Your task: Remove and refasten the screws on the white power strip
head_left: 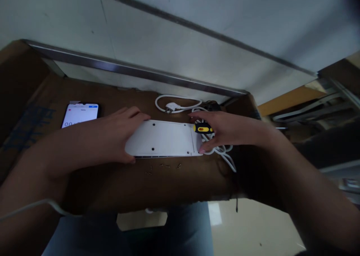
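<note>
White casing [160, 139], four holes [153, 124], under open left grip [112, 134]; right grip [230, 128] shut on screwdriver [202, 128]; roughly four screws [168, 166].

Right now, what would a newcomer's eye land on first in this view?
The white plastic casing in the middle of the cardboard stands out first, with the left hand resting on its left end. At its right end, the right hand holds a yellow-and-black screwdriver. Tiny screws lie just below the casing, and a lit phone sits off to the left.
</note>
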The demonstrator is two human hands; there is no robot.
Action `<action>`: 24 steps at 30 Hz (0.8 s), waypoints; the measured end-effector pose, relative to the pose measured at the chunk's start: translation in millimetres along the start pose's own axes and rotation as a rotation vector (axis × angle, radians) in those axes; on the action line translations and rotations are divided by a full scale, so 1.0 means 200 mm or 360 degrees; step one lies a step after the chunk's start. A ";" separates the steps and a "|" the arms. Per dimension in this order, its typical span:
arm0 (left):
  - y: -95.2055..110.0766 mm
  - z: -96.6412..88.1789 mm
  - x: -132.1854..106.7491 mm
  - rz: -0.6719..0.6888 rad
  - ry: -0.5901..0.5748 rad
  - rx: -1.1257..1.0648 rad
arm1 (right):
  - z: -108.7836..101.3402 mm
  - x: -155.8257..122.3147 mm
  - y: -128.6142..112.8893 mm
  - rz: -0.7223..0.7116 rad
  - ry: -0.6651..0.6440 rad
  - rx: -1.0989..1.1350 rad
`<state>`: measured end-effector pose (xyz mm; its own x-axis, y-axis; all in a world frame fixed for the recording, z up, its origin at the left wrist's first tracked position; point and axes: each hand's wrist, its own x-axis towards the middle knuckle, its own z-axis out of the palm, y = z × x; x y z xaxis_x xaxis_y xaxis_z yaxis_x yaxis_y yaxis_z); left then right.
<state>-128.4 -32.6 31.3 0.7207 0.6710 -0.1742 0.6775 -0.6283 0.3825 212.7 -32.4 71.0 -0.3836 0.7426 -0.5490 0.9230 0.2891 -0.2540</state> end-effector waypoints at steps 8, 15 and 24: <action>0.00 0.08 0.01 0.0063 0.0064 0.0037 | 0.01 0.02 0.04 -0.0038 0.0011 0.0058; 0.02 0.07 0.03 0.0056 0.0012 0.0044 | -0.01 0.02 0.05 -0.0035 0.0052 0.0041; 0.01 0.10 0.04 0.0097 0.0055 0.0085 | -0.01 0.01 0.04 -0.0081 0.0067 0.0043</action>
<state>-118.2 -36.4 13.3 0.7561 0.6433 -0.1202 0.6399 -0.6881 0.3422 218.3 -26.8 69.4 -0.4278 0.7523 -0.5010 0.9011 0.3110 -0.3024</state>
